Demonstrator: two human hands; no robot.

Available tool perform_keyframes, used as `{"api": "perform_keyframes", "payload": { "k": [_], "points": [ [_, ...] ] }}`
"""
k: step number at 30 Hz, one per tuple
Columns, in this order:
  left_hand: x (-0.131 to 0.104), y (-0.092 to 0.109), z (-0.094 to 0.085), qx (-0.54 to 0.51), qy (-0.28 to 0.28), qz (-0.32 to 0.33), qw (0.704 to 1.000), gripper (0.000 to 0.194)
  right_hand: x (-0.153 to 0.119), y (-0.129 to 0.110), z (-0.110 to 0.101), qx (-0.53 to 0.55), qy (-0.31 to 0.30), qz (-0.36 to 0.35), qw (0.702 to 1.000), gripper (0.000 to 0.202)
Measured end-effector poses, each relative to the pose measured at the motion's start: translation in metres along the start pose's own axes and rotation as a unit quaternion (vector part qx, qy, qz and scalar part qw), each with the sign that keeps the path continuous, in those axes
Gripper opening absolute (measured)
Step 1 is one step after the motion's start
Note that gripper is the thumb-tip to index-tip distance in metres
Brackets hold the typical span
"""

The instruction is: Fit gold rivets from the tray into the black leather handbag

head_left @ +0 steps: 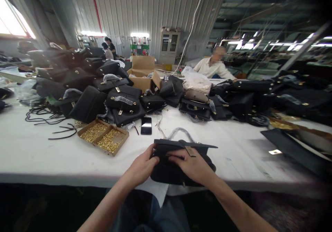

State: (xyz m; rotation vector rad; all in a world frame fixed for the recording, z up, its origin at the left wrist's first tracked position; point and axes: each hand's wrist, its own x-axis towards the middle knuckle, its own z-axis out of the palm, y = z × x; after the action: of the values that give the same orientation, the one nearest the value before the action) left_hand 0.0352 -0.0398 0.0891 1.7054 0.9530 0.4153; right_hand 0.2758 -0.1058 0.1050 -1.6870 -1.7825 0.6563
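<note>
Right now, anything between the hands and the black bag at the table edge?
Nothing visible: left hand and right hand are both on the black bag. Only its own gold plate overlaps the right hand. The phone and parts tray lie beyond, clear of both.

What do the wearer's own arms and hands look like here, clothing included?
Both the left hand and right hand are ungloved. The forearms show no sleeves, watch or bracelet. Some fingers are partly hidden, so rings can't be ruled out.
</note>
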Motion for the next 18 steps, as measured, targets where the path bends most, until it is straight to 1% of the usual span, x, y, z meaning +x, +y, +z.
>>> {"api": "perform_keyframes", "payload": {
  "k": [2, 4, 6, 10, 12, 15, 18],
  "points": [
    [-0.002, -0.002, 0.001, 0.000, 0.012, -0.006, 1.000, 0.070, 0.000, -0.007, 0.002, -0.002, -0.030, -0.014, 0.999, 0.027],
    [-0.003, -0.004, 0.002, -0.005, 0.016, 0.002, 1.000, 0.071, 0.002, -0.015, 0.005, 0.031, -0.083, -0.036, 0.995, 0.031],
    [-0.006, -0.006, 0.003, -0.017, 0.020, 0.014, 1.000, 0.071, 0.005, -0.021, 0.007, 0.062, -0.113, -0.055, 0.990, 0.034],
    [-0.014, -0.020, 0.010, -0.057, 0.033, 0.028, 0.997, 0.071, 0.011, -0.028, 0.009, 0.054, -0.115, -0.069, 0.989, 0.036],
    [-0.021, -0.032, 0.017, -0.095, 0.045, 0.044, 0.993, 0.072, 0.012, -0.029, 0.010, 0.029, -0.106, -0.069, 0.992, 0.033],
    [-0.030, -0.051, 0.031, -0.151, 0.062, 0.064, 0.985, 0.071, 0.011, -0.029, 0.013, -0.011, -0.076, -0.067, 0.995, 0.028],
    [-0.036, -0.063, 0.042, -0.165, 0.070, 0.069, 0.981, 0.070, 0.012, -0.032, 0.017, -0.022, -0.076, -0.078, 0.994, 0.028]
  ]
}}
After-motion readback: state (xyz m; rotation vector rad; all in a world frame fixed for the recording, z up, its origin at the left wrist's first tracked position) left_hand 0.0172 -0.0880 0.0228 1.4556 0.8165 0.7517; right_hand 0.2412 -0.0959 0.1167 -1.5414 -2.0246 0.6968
